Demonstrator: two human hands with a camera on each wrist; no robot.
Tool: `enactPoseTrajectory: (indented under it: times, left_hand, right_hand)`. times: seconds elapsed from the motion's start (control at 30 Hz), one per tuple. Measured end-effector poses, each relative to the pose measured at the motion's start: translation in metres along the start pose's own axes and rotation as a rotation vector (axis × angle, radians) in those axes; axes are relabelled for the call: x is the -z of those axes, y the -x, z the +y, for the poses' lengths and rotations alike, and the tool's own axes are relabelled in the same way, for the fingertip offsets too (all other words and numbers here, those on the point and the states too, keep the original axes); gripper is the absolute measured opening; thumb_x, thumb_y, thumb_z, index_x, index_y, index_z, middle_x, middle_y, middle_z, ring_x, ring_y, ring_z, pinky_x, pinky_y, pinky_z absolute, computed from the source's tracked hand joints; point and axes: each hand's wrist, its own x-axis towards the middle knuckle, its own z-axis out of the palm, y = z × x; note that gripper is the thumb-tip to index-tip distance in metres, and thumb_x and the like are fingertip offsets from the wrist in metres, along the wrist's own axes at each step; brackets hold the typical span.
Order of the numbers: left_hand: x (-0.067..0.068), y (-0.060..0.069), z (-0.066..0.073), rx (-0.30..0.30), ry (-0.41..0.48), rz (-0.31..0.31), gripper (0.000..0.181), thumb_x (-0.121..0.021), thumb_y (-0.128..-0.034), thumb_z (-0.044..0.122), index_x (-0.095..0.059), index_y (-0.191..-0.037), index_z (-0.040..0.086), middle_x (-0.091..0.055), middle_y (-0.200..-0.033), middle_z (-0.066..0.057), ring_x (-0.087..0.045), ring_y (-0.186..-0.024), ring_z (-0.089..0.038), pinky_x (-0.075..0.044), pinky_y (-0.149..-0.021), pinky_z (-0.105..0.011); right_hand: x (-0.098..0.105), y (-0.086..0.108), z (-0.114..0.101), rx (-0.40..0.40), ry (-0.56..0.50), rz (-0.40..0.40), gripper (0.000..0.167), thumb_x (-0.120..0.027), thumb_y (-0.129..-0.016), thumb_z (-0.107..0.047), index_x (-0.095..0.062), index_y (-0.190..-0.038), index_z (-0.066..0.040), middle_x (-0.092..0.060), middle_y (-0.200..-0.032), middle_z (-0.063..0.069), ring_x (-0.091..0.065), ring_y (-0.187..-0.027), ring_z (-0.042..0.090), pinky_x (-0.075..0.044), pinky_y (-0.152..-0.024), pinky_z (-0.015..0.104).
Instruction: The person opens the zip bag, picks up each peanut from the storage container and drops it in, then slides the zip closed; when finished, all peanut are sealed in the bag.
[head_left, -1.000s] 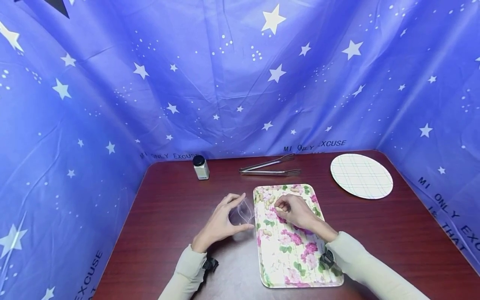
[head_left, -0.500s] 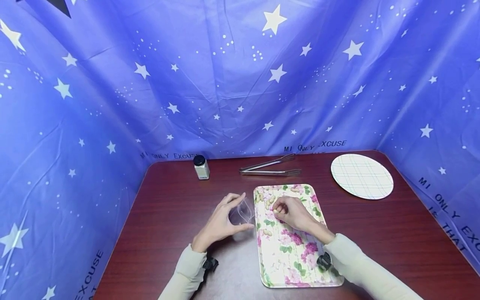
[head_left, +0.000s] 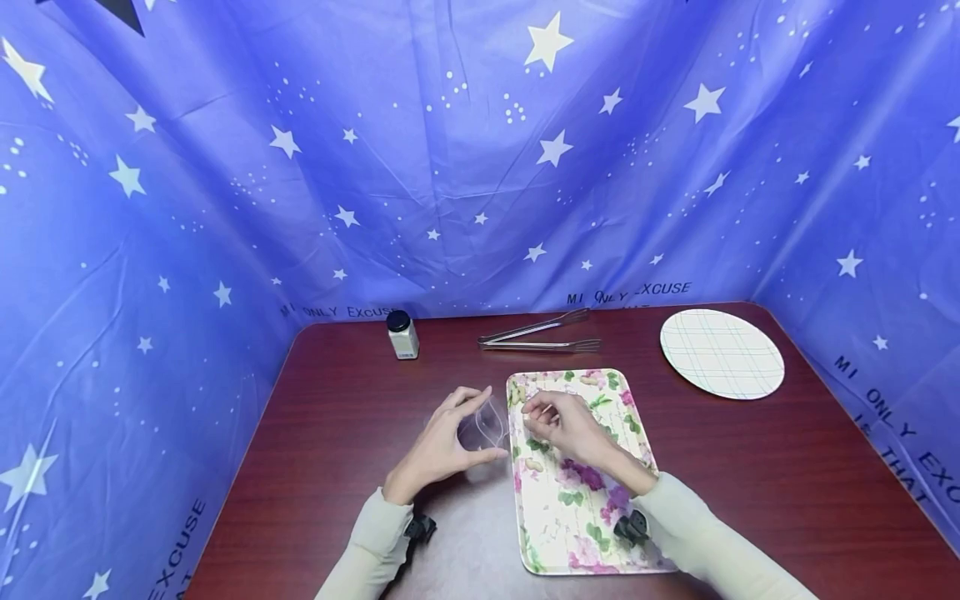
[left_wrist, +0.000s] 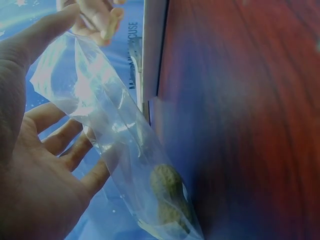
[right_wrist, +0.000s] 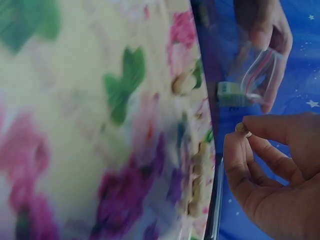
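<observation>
A clear plastic bag is held by its mouth between the thumb and fingers of my left hand; the mouth gapes towards the tray. Low inside the bag lies a peanut, seen in the left wrist view. My right hand, over the tray's upper left part, pinches a peanut between thumb and fingertip, a short way from the bag. On the floral tray, one peanut lies near the left edge, and several others sit along the edge in the right wrist view.
Metal tongs lie behind the tray. A jar with a black lid stands at the back left, and a round checked plate rests at the back right. A blue star-patterned curtain surrounds the dark red table.
My right hand has moved left across the tray towards the bag, with the pinched peanut. My left hand and the bag have stayed in place.
</observation>
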Motion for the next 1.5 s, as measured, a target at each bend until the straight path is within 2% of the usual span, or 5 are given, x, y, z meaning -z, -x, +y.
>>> enactPoseTrajectory:
  times: [0.47,0.87,1.0,1.23,1.5]
  left_hand:
    - [-0.001,0.001,0.002,-0.044,-0.015,0.026,0.096,-0.092,-0.0757,0.049,-0.050,-0.156,0.015,-0.058,-0.140,0.002,-0.058,-0.126,-0.014,-0.052,-0.108,-0.042]
    - [-0.003,0.006,0.001,-0.039,-0.005,0.021,0.093,-0.089,-0.0777,0.053,-0.052,-0.154,0.014,-0.059,-0.136,0.002,-0.059,-0.118,-0.012,-0.053,-0.104,-0.039]
    - [-0.003,0.005,0.001,-0.045,-0.006,0.024,0.093,-0.089,-0.0775,0.053,-0.053,-0.153,0.013,-0.059,-0.135,0.002,-0.059,-0.115,-0.012,-0.054,-0.101,-0.037]
    - [-0.001,0.004,-0.001,-0.040,-0.010,0.024,0.094,-0.091,-0.0761,0.051,-0.052,-0.154,0.013,-0.060,-0.135,0.002,-0.060,-0.121,-0.013,-0.053,-0.105,-0.039]
    - [0.000,0.000,-0.002,-0.054,-0.009,0.025,0.095,-0.091,-0.0760,0.051,-0.052,-0.154,0.014,-0.059,-0.135,0.002,-0.060,-0.119,-0.012,-0.053,-0.105,-0.039]
  right_hand:
    - [-0.015,-0.008,-0.027,-0.074,-0.150,0.018,0.016,-0.076,-0.091,-0.008,-0.075,-0.107,-0.004,-0.075,-0.090,0.010,-0.066,-0.076,0.007,-0.059,-0.072,0.021]
    - [-0.025,-0.003,-0.025,-0.030,-0.119,-0.014,0.013,-0.075,-0.091,-0.005,-0.076,-0.104,-0.003,-0.076,-0.089,0.009,-0.067,-0.077,0.008,-0.059,-0.073,0.021]
    - [-0.023,-0.001,-0.024,-0.029,-0.111,-0.010,0.011,-0.074,-0.093,-0.006,-0.076,-0.103,-0.003,-0.077,-0.092,0.010,-0.069,-0.079,0.009,-0.059,-0.074,0.020]
    - [-0.018,0.001,-0.021,-0.006,-0.084,-0.007,0.012,-0.073,-0.093,-0.004,-0.076,-0.104,-0.002,-0.077,-0.091,0.009,-0.069,-0.077,0.008,-0.059,-0.073,0.020]
    - [-0.007,0.007,-0.015,-0.045,-0.052,-0.008,0.012,-0.072,-0.093,-0.005,-0.077,-0.103,-0.004,-0.075,-0.088,0.006,-0.067,-0.076,0.009,-0.058,-0.073,0.021]
